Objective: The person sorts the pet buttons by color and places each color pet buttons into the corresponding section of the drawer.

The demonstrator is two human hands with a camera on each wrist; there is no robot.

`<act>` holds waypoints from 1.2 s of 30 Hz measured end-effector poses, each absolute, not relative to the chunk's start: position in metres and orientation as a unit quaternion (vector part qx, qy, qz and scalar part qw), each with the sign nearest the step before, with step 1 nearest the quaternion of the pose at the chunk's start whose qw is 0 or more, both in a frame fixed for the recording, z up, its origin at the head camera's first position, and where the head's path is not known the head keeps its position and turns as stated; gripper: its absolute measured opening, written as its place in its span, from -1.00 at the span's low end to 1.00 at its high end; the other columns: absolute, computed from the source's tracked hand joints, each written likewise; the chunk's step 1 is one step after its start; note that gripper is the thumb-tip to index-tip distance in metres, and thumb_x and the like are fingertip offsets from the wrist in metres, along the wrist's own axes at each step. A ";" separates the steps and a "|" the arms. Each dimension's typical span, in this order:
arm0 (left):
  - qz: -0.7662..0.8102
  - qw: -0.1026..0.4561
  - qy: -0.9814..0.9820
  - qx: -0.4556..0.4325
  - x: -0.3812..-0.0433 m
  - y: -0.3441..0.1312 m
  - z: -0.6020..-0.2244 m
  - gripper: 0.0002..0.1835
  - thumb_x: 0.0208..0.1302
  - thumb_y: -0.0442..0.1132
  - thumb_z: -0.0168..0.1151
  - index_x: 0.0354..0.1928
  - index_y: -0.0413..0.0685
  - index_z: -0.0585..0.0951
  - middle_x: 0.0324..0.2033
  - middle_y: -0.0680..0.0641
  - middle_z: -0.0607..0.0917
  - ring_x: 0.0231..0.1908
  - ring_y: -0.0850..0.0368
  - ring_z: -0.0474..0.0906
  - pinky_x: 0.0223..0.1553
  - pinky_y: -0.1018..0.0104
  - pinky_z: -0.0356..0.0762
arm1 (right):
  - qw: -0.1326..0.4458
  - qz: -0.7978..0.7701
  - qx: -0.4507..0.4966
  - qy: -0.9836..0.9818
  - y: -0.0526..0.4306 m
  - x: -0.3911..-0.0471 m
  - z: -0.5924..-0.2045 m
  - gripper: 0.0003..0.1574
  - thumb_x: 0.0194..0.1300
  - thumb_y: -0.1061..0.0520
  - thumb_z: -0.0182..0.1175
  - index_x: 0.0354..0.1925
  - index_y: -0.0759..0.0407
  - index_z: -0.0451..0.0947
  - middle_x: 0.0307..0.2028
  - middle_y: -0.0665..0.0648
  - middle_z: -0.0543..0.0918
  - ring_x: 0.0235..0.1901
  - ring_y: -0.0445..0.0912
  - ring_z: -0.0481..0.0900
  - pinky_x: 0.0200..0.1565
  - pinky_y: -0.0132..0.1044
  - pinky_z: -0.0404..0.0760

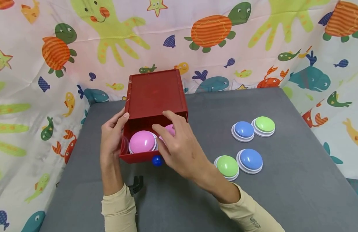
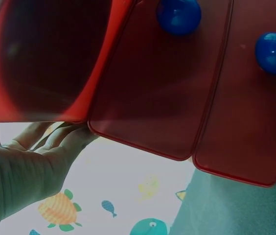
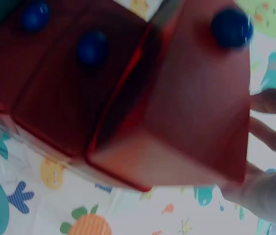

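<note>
A red drawer cabinet [image 1: 155, 93] stands at the back of the table with its top drawer [image 1: 138, 158] pulled out. Two pink dome push lights with white bases lie in that drawer: the left one [image 1: 142, 141] shows well, while the right one [image 1: 169, 128] is partly behind my fingers. My left hand [image 1: 112, 135] rests along the left side of the drawer and cabinet, its thumb at the cabinet's front corner. Over the drawer's right side hovers my right hand [image 1: 179, 145], fingers spread and loosely bent, with nothing gripped. A round blue knob [image 1: 157, 160] sits on the drawer front.
Right of the cabinet lie two blue push lights [image 1: 244, 129] and two green ones [image 1: 227, 166] on the grey table [image 1: 283, 193]. Below the top drawer, two lower drawer fronts [image 2: 152, 98] with blue knobs are closed. A sea-animal cloth [image 1: 167, 58] hangs behind.
</note>
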State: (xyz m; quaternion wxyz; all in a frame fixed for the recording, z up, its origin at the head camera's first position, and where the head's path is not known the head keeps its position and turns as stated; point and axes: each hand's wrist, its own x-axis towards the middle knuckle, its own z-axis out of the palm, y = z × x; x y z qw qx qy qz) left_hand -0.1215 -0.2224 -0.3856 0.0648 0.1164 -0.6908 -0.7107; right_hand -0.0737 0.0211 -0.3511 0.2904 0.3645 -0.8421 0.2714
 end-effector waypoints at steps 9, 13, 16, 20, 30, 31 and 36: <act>-0.708 0.069 -0.693 0.115 -0.121 -0.223 -0.385 -0.38 0.34 0.17 0.39 0.42 0.32 0.56 0.37 -0.02 0.62 0.17 0.05 0.66 0.01 0.38 0.76 | 0.361 0.266 0.365 -0.816 0.006 -0.031 -0.370 -0.71 0.13 0.11 0.52 -0.14 0.13 0.79 -0.18 0.14 0.73 -0.21 -0.07 0.65 -0.12 -0.29 0.75; -0.713 0.068 -0.690 0.107 -0.122 -0.224 -0.383 -0.38 0.36 0.15 0.38 0.43 0.27 0.55 0.36 -0.05 0.62 0.15 0.06 0.66 -0.01 0.38 0.77 | 0.328 0.217 0.368 -0.842 0.002 -0.021 -0.376 -0.70 0.19 0.08 0.51 -0.09 0.12 0.80 -0.10 0.10 0.80 -0.11 -0.09 0.72 -0.07 -0.31 0.79; -0.716 0.064 -0.688 0.101 -0.124 -0.224 -0.382 -0.40 0.39 0.12 0.36 0.44 0.24 0.55 0.35 -0.08 0.62 0.15 0.08 0.65 -0.02 0.40 0.77 | 0.303 0.182 0.370 -0.859 0.000 -0.017 -0.381 -0.63 0.21 0.07 0.50 -0.01 0.13 0.79 0.01 0.11 0.79 0.02 -0.06 0.69 0.04 -0.28 0.78; -0.709 0.064 -0.695 0.105 -0.124 -0.222 -0.386 -0.42 0.41 0.12 0.33 0.43 0.25 0.55 0.35 -0.10 0.62 0.15 0.08 0.65 -0.02 0.42 0.77 | 0.289 0.171 0.372 -0.865 -0.001 -0.019 -0.387 -0.57 0.18 0.10 0.52 0.03 0.16 0.77 0.04 0.14 0.77 0.07 -0.04 0.64 0.12 -0.26 0.77; -0.723 0.072 -0.678 0.115 -0.124 -0.224 -0.384 -0.46 0.45 0.04 0.30 0.42 0.12 0.57 0.41 -0.13 0.56 0.26 -0.09 0.59 -0.07 0.38 0.78 | 0.317 0.197 0.346 -0.861 -0.010 -0.050 -0.390 -0.73 0.29 0.23 0.38 -0.02 0.22 0.76 -0.02 0.14 0.73 0.06 -0.05 0.60 0.14 -0.30 0.76; -0.726 0.071 -0.675 0.113 -0.124 -0.224 -0.384 -0.46 0.46 0.03 0.30 0.42 0.10 0.57 0.41 -0.13 0.56 0.25 -0.08 0.59 -0.07 0.38 0.78 | 0.316 0.202 0.344 -0.861 -0.011 -0.055 -0.390 -0.72 0.29 0.23 0.38 -0.02 0.23 0.76 -0.01 0.14 0.73 0.06 -0.04 0.60 0.15 -0.29 0.75; -0.744 0.066 -0.655 0.114 -0.126 -0.224 -0.382 -0.45 0.45 -0.01 0.33 0.41 0.04 0.57 0.41 -0.13 0.55 0.18 0.02 0.62 -0.04 0.39 0.77 | 0.315 0.216 0.343 -0.859 -0.014 -0.081 -0.390 -0.75 0.32 0.26 0.38 -0.03 0.24 0.76 -0.01 0.14 0.72 0.08 -0.03 0.59 0.11 -0.22 0.78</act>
